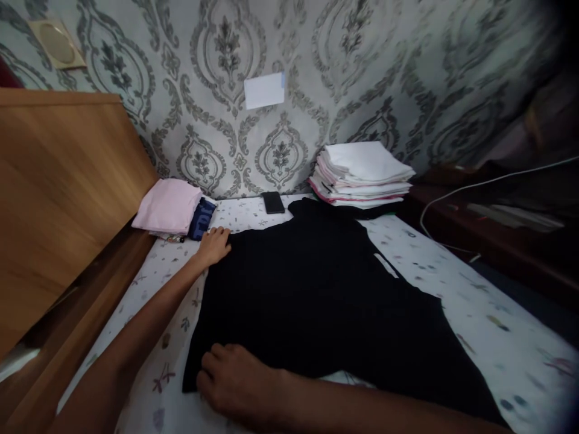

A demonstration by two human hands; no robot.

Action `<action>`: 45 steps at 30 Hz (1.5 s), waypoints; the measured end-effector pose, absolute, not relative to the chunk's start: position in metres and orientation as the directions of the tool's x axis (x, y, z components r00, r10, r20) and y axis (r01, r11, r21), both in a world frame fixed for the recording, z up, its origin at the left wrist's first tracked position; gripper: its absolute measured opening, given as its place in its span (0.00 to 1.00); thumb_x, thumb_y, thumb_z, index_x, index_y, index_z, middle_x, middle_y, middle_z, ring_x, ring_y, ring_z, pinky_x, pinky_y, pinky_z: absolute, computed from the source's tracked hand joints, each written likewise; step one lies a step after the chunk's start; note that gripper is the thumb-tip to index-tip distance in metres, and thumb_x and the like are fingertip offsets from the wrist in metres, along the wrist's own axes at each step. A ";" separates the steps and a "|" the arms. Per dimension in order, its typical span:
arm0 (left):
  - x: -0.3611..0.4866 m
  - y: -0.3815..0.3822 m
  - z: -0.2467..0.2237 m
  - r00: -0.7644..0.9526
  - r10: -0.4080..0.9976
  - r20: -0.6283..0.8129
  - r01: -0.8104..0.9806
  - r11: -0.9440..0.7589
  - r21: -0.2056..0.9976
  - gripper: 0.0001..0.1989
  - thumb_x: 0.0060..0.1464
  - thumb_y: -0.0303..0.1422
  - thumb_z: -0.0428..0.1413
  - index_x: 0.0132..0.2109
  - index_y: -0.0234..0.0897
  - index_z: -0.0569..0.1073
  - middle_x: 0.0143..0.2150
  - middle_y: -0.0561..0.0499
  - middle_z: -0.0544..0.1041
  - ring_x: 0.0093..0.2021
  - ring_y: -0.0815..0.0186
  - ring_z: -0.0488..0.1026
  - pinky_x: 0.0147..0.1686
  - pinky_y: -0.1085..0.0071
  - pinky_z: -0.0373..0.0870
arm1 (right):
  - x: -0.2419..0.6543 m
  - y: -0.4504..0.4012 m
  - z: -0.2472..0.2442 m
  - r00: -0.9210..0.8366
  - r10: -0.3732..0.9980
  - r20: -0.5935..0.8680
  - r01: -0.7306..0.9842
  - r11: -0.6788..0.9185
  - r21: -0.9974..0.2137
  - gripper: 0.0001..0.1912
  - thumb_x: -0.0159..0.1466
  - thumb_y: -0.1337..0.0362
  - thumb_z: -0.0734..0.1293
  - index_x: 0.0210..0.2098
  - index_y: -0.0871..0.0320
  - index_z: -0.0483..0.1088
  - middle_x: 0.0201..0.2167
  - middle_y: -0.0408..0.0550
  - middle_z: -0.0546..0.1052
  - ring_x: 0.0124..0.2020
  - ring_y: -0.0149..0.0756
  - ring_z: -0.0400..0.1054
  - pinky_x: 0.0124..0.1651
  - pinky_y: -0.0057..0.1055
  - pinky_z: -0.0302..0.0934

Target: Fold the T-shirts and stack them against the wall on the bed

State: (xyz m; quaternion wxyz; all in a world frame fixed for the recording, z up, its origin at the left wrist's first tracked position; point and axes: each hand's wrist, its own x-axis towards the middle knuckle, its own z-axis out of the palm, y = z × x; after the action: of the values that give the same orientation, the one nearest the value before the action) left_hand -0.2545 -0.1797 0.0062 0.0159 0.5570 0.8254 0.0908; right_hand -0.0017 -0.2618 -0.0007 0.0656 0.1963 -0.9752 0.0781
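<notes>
A black shirt (316, 283) lies spread over the bed, its collar side toward the right with a small white label strip near it. My left hand (216, 246) has its fingers curled on the shirt's upper left corner. Down at the lower left corner is my right hand (233, 377), fingers bent and closed on the cloth's edge. Both hands touch the fabric, and the fingertips of each are partly hidden.
A pink folded cloth (169, 207) and a dark blue one (201, 218) lie at the back left by a wooden panel (63, 199). A black phone (273, 202) rests near the wall. Folded white clothes (364, 172) are stacked at the back right. A white cable (488, 181) hangs at right.
</notes>
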 end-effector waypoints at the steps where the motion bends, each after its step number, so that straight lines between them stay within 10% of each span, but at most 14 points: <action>1: -0.259 -0.173 0.006 -0.394 0.916 0.076 0.912 0.380 0.153 0.16 0.56 0.29 0.55 0.51 0.35 0.73 0.57 0.36 0.74 0.62 0.47 0.65 0.60 0.51 0.60 | -0.003 -0.261 -0.002 -0.914 -0.373 0.160 -0.394 0.910 -0.131 0.06 0.67 0.71 0.62 0.40 0.66 0.71 0.34 0.51 0.74 0.34 0.40 0.67 0.27 0.33 0.58; 8: -0.315 -0.127 0.026 -0.531 0.845 0.059 0.840 0.516 0.165 0.16 0.58 0.26 0.50 0.50 0.35 0.77 0.51 0.44 0.80 0.52 0.59 0.75 0.50 0.70 0.68 | -0.013 -0.240 -0.002 -0.928 -0.369 -0.048 -0.246 0.706 -0.665 0.06 0.65 0.66 0.66 0.41 0.59 0.72 0.42 0.46 0.77 0.38 0.31 0.71 0.34 0.23 0.61; 12: -0.318 -0.115 0.013 -0.624 0.781 0.027 0.776 0.616 0.132 0.16 0.57 0.26 0.51 0.49 0.31 0.77 0.47 0.37 0.81 0.50 0.54 0.77 0.46 0.68 0.70 | -0.015 -0.237 -0.007 -0.919 -0.378 -0.108 -0.158 0.606 -0.779 0.03 0.65 0.67 0.65 0.39 0.58 0.71 0.43 0.44 0.75 0.41 0.30 0.70 0.42 0.22 0.61; 25: -0.280 -0.139 0.011 -0.662 0.743 0.102 0.747 0.665 0.002 0.25 0.59 0.23 0.47 0.62 0.23 0.64 0.57 0.23 0.72 0.59 0.39 0.70 0.54 0.48 0.67 | -0.003 -0.247 0.004 -0.887 -0.461 -0.013 -0.330 0.654 -0.681 0.08 0.68 0.69 0.62 0.44 0.62 0.71 0.46 0.51 0.77 0.45 0.36 0.72 0.41 0.26 0.64; 30: -0.205 -0.148 0.005 -0.347 0.915 0.206 0.937 0.349 0.025 0.26 0.63 0.28 0.46 0.67 0.26 0.57 0.67 0.28 0.61 0.68 0.44 0.59 0.63 0.47 0.58 | 0.011 -0.233 0.020 -0.865 -0.483 0.134 -0.456 0.647 -0.612 0.15 0.68 0.71 0.62 0.53 0.65 0.70 0.48 0.54 0.78 0.47 0.36 0.72 0.46 0.27 0.65; 34: -0.141 -0.158 -0.016 0.034 0.997 0.075 0.978 -0.048 0.204 0.28 0.68 0.39 0.44 0.69 0.33 0.55 0.73 0.37 0.56 0.73 0.55 0.52 0.68 0.55 0.55 | 0.039 -0.180 0.022 -0.948 -0.230 0.218 -0.317 0.730 -0.606 0.11 0.69 0.70 0.61 0.47 0.60 0.74 0.43 0.49 0.80 0.45 0.34 0.73 0.51 0.28 0.66; 38: -0.130 -0.177 -0.026 0.096 0.995 -0.017 0.980 -0.092 0.175 0.29 0.70 0.44 0.40 0.71 0.35 0.55 0.75 0.38 0.51 0.75 0.55 0.45 0.70 0.48 0.46 | 0.090 -0.122 -0.002 -0.932 0.218 0.291 0.092 0.916 -0.392 0.15 0.69 0.66 0.63 0.54 0.60 0.71 0.57 0.61 0.73 0.59 0.48 0.67 0.59 0.49 0.63; 45: -0.160 -0.201 -0.024 0.063 0.996 -0.059 0.993 -0.057 0.101 0.28 0.70 0.45 0.39 0.72 0.40 0.54 0.76 0.42 0.49 0.75 0.55 0.43 0.70 0.45 0.43 | 0.180 -0.134 -0.038 -0.942 0.216 0.256 0.126 0.937 -0.326 0.20 0.71 0.63 0.59 0.61 0.54 0.67 0.69 0.60 0.58 0.69 0.50 0.53 0.66 0.57 0.53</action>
State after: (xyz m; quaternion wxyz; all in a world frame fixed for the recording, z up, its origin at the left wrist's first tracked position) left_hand -0.1602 -0.2005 -0.0242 0.0570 0.7268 0.6844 0.0133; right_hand 0.1804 -0.1340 -0.0383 0.1454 -0.0877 -0.9733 0.1544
